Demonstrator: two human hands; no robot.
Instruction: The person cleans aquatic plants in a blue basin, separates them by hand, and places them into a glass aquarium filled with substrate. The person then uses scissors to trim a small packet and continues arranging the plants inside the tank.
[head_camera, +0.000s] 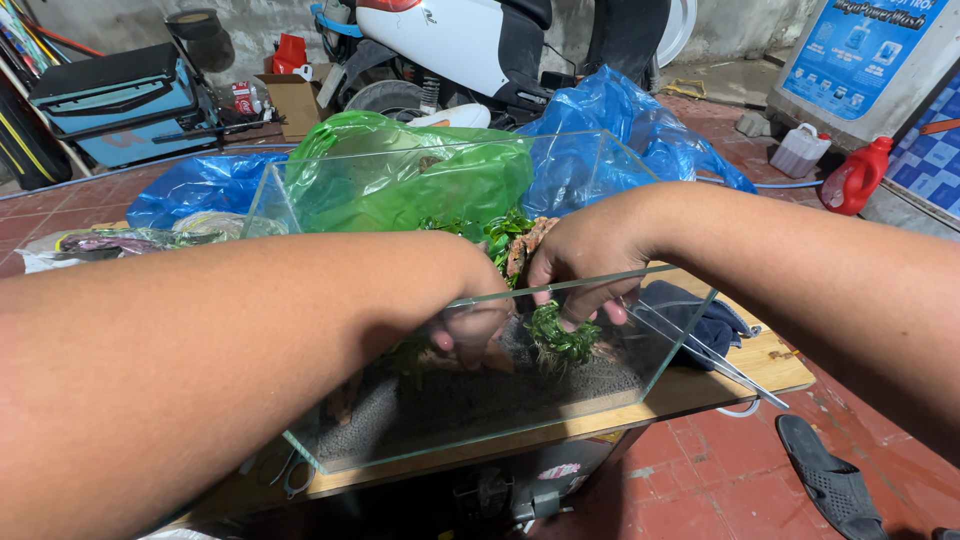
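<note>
Inside the glass tank (640, 345), gravel's laid and plants stand behind, right hand (585, 260) pinching a green plant clump (562, 338), left hand (470, 325) curled beside it, grip unclear.

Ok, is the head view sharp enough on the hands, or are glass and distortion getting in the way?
Head view: even, soft light, no hard shadows. Forearms bulge large at the frame edges from the wide lens. The glass tank front pane gives faint reflections, so the left hand and right hand at the green plant clump look slightly hazy but readable.
</note>
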